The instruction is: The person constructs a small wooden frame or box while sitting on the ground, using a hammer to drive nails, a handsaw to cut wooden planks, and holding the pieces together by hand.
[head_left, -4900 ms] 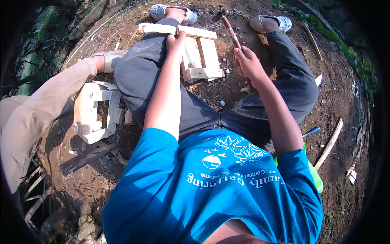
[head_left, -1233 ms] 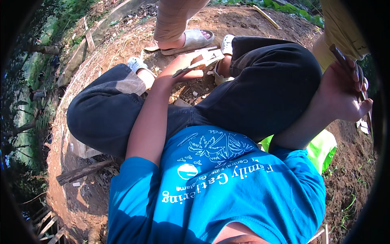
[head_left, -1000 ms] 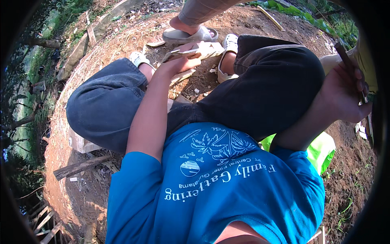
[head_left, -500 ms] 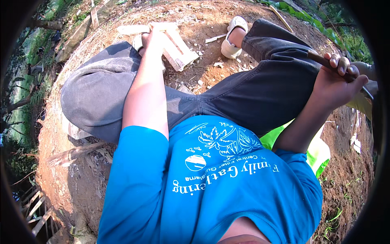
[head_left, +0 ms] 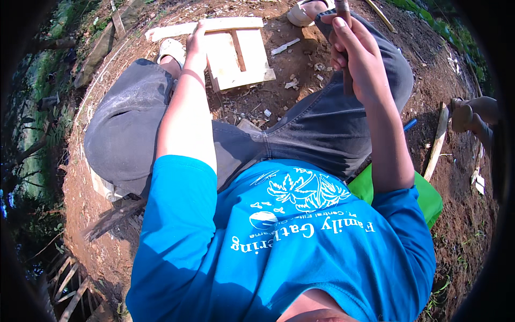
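A long pale wood strip [head_left: 230,23] lies across the far end of a pale wooden board [head_left: 225,59] with a dark lengthwise slot. My left hand [head_left: 197,47] is closed on the strip, fingers mostly hidden beyond it, just beside the board's left edge. The board rests on the ground between my feet. My right hand [head_left: 357,56] is raised at the upper right, its fingers wrapped round the brown handle [head_left: 348,80] of a tool. The tool's upper end runs out of the picture, so its kind does not show.
My bent legs in dark trousers frame the board, a light shoe [head_left: 173,49] near its left. Wood chips [head_left: 285,46] litter the soil. A bright green thing [head_left: 426,198] lies by my right hip, a long wood piece [head_left: 439,142] beyond. Another person's foot [head_left: 462,115] shows at right.
My right hand has swung from the far right up and inward, bringing the tool handle upright. The strip and board appear lower and more fully in view; my left hand still holds on.
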`<act>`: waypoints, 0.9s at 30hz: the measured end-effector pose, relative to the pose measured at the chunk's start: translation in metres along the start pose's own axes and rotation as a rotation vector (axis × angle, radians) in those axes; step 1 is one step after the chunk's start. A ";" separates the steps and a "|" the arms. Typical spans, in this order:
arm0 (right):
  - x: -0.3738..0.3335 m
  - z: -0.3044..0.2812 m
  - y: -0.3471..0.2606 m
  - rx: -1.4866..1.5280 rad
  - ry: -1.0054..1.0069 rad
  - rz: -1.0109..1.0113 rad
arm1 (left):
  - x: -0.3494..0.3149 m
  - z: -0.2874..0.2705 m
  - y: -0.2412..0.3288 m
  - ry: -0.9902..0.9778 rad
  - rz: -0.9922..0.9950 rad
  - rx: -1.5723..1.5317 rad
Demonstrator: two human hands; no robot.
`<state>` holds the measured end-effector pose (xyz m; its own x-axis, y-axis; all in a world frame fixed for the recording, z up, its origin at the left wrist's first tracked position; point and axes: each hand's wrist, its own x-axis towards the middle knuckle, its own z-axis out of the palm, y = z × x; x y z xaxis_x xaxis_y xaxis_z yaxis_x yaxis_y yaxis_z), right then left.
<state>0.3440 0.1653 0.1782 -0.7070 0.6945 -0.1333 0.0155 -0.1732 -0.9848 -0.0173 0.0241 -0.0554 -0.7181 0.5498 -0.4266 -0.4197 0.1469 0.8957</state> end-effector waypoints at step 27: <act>0.114 0.057 0.214 -0.965 -0.193 0.227 | 0.005 0.057 -0.123 0.294 -0.286 0.477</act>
<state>0.2261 0.1679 -0.0419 -0.7173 0.5757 -0.3925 0.6690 0.4113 -0.6191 0.0620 0.0553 -0.1606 -0.7650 0.1952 -0.6137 -0.3730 0.6425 0.6693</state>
